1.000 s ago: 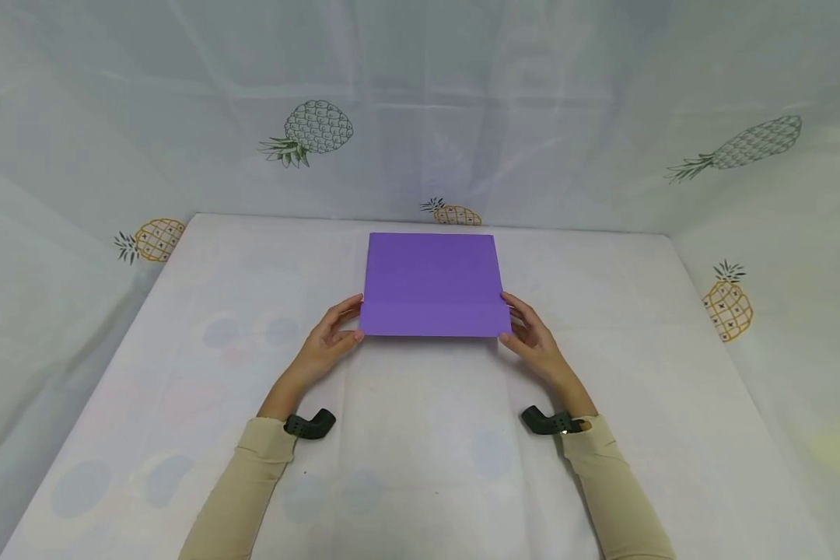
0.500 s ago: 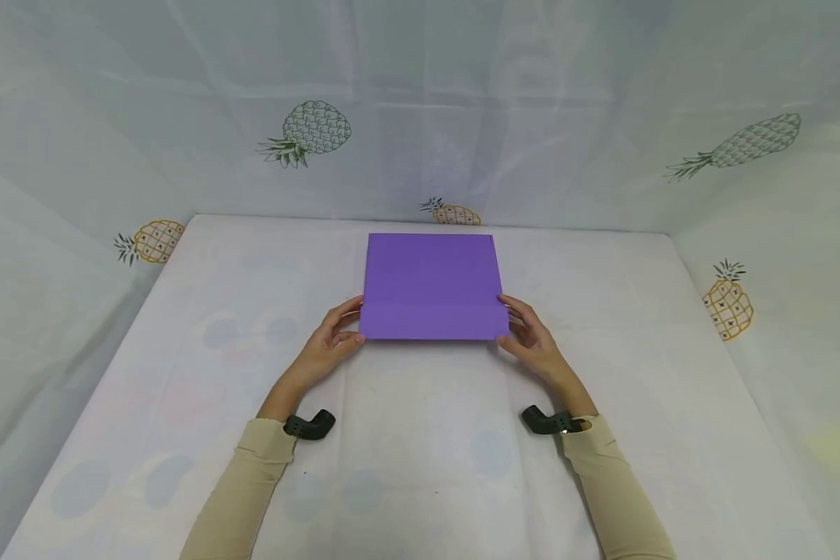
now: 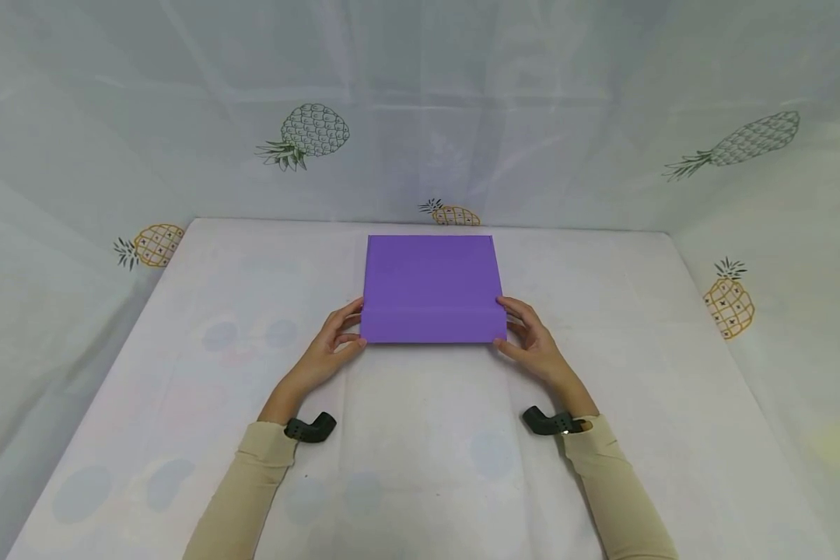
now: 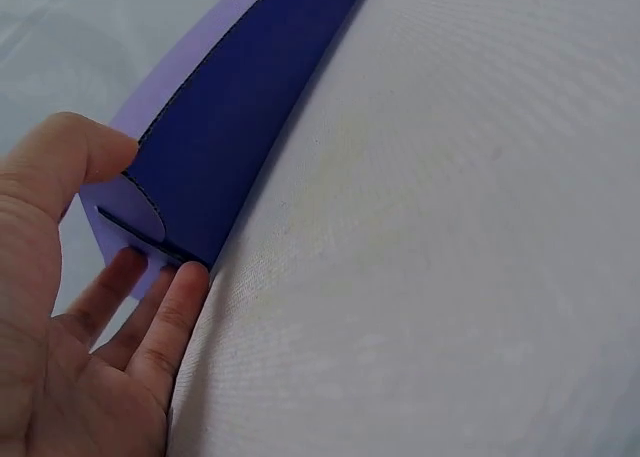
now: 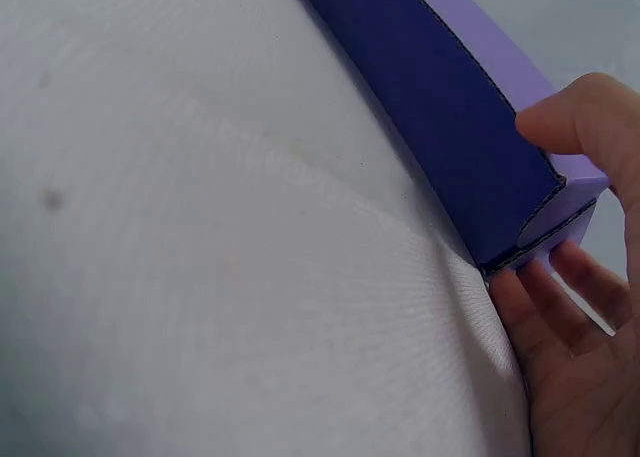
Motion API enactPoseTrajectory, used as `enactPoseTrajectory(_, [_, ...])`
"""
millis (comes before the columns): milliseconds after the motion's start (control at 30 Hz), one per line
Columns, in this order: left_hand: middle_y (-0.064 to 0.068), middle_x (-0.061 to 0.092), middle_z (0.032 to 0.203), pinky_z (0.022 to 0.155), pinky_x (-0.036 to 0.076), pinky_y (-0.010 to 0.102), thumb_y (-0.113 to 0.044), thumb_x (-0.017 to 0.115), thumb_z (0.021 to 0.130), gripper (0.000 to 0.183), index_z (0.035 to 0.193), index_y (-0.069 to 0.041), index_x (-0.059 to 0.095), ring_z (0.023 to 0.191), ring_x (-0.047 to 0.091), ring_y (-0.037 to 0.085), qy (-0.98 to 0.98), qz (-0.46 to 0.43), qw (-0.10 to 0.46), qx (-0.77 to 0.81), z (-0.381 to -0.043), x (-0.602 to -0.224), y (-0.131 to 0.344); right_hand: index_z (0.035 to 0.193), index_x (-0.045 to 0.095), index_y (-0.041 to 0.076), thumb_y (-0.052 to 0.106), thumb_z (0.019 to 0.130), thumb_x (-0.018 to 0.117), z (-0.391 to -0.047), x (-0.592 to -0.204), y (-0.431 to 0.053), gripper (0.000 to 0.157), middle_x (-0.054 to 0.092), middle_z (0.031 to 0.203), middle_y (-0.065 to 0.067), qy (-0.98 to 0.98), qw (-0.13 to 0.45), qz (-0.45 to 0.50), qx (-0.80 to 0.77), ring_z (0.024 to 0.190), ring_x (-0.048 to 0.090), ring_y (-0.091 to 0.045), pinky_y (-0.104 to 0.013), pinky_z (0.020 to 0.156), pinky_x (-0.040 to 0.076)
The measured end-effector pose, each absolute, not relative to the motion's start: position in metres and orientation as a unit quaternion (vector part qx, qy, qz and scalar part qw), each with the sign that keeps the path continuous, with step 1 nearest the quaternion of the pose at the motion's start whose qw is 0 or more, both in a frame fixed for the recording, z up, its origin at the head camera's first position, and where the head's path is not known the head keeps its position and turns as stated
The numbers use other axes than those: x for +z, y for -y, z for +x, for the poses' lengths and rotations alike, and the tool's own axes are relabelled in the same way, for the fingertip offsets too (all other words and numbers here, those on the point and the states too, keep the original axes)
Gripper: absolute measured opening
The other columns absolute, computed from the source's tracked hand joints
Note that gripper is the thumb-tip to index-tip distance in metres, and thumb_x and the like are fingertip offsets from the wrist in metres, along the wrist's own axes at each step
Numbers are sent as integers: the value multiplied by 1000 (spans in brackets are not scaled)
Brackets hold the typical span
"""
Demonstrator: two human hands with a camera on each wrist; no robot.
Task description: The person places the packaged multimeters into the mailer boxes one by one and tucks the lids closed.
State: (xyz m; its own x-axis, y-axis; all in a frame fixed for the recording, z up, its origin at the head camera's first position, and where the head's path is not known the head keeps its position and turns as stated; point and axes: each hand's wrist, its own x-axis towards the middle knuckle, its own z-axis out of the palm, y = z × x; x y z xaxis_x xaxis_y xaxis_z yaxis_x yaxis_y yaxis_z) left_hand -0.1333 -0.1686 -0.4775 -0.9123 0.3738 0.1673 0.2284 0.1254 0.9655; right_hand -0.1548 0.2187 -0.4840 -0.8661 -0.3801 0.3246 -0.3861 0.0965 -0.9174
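A purple cardboard box (image 3: 430,272) sits on the table with its lid over the top. Along its near side a front flap (image 3: 434,327) slopes downward. My left hand (image 3: 325,350) holds the near left corner, thumb at the flap's edge and the other fingers against the side wall. Mirroring it, my right hand (image 3: 539,354) grips the near right corner with its thumb on the flap's edge. Beneath the flap, both wrist views show the shadowed dark front wall (image 4: 235,127) and a curved tab (image 5: 545,217) at the corner.
A white cloth (image 3: 420,467) with faint coloured spots covers the table. Behind it hangs a pale curtain (image 3: 532,117) with printed pineapples, and more of it lines both sides. Each wrist wears a dark strap with a camera mount (image 3: 311,427).
The front flap has tilted further down toward the table, its near edge dropping lower in view. Both hands have followed it slightly at the corners.
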Motion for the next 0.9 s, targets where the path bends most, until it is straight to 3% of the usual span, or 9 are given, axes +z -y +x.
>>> enactPoseTrajectory(200, [24,29,147,95,48,19,11,60,90,77,155,-4,21,135,36,41,-761,210,33,613,-137,-479,166,140,37,-14,-25,77,65,-151,-472,-214,70,33,143,-31,743,13,261,617,125,45,-9,-20,103,41])
enactPoseTrajectory(400, [30,31,143,89,52,22,16,59,88,70,149,7,27,128,42,44,-778,223,18,586,-131,-457,160,137,40,-16,-23,77,66,-146,-459,-209,65,35,141,-33,752,19,256,607,121,48,-9,-21,101,43])
enactPoseTrajectory(900, [27,35,141,82,50,20,12,61,88,66,148,2,34,125,46,41,-797,180,25,577,-130,-447,154,134,43,-16,-23,79,65,-146,-460,-208,60,37,140,-32,753,36,253,606,120,49,-10,-23,101,46])
